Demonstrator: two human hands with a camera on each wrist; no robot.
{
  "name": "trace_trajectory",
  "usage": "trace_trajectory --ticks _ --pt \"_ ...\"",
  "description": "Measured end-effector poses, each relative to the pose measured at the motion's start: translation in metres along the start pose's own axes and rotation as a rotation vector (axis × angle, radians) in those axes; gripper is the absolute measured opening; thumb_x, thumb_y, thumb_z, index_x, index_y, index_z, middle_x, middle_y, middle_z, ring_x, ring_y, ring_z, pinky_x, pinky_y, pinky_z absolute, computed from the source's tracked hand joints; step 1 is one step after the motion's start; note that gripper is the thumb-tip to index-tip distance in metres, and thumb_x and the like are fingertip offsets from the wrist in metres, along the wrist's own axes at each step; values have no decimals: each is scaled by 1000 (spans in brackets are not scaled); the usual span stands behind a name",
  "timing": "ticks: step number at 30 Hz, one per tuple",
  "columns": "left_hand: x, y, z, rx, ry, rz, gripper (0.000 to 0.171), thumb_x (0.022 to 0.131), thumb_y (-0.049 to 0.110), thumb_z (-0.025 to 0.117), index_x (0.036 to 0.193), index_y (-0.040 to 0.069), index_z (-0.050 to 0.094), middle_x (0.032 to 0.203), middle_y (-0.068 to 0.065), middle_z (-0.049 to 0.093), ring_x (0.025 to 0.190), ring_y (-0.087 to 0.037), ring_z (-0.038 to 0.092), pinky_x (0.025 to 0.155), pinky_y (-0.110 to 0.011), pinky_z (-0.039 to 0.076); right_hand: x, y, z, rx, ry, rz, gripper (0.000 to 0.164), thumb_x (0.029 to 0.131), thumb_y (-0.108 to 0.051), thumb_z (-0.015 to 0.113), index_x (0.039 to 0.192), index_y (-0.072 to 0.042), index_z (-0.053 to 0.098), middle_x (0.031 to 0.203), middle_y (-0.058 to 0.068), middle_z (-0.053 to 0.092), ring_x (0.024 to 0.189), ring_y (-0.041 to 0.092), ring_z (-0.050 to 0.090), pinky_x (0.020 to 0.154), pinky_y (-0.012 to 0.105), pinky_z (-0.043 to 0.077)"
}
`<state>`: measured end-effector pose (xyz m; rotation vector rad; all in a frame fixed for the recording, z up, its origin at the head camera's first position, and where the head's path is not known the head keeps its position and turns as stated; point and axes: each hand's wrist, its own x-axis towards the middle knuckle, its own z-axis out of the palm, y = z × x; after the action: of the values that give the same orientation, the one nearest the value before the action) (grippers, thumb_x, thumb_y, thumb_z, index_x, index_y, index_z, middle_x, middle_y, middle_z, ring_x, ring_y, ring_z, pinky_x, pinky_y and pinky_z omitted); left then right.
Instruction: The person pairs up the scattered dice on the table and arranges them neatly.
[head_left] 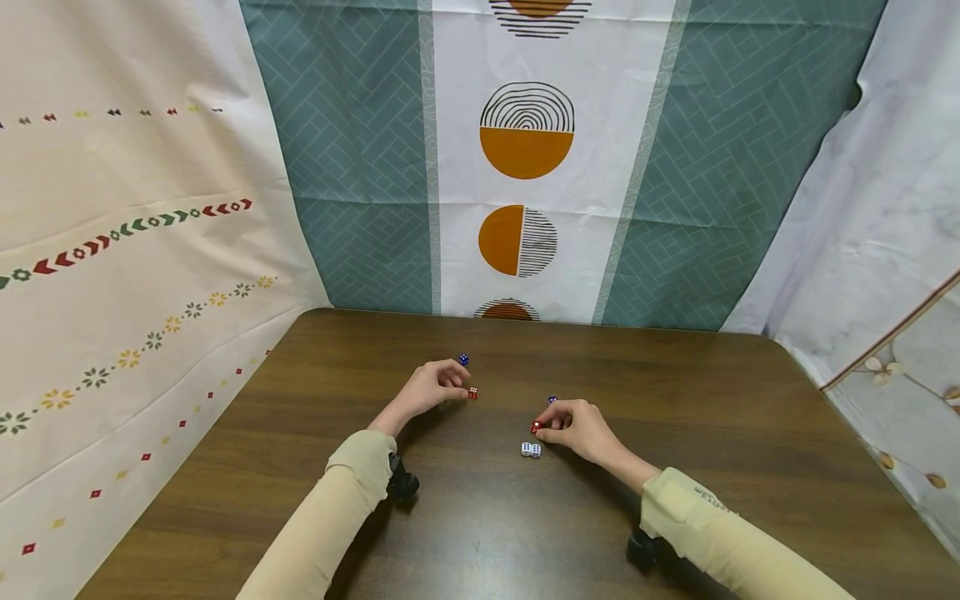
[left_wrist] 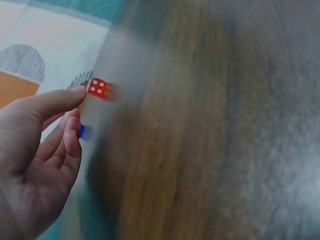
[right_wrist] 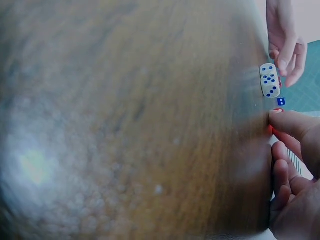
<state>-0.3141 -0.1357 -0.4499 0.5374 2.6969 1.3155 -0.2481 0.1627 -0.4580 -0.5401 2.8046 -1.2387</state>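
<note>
The right hand [head_left: 576, 429] has its thumb and a finger clamped on a small red cube die with white dots [head_left: 536, 427], low by the table. I think this die could pop out, because it is tiny and only the fingertips hold it. Two white cube dice with blue dots [head_left: 531, 450] sit side by side near it, so a slip could knock them apart. A small blue cube die with white dots [head_left: 552, 401] is partly hidden behind the right hand, and a knuckle could bump it. The left hand [head_left: 435, 385] has its thumb and first finger apart, right by a second small red cube die with white dots [head_left: 473, 392]. I cannot tell if the thumb touches it. A poke could send it sliding, since the brown wood-look table [head_left: 465, 533] seems smooth. Another small blue cube die with white dots [head_left: 463, 359] sits just past the left fingers, which could hit it if they swing out.
</note>
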Motion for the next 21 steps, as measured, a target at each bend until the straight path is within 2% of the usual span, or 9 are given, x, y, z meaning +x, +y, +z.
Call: trace_trajectory --ticks 7,21 --pt "3 1 5 22 -49 39 17 85 10 76 102 8 73 88 -8 69 75 -12 60 69 -25 49 0 -2 -1 0 -3 7 11 81 -19 81 90 -17 76 71 -2 59 64 9 48 56 21 39" --pt "4 -2 13 36 8 29 9 85 9 76 93 10 74 82 -4 66 70 -9 54 65 -23 45 -1 -1 0 0 -4 -7 10 81 -18 81 89 -17 76 70 -2 59 62 7 48 56 21 39"
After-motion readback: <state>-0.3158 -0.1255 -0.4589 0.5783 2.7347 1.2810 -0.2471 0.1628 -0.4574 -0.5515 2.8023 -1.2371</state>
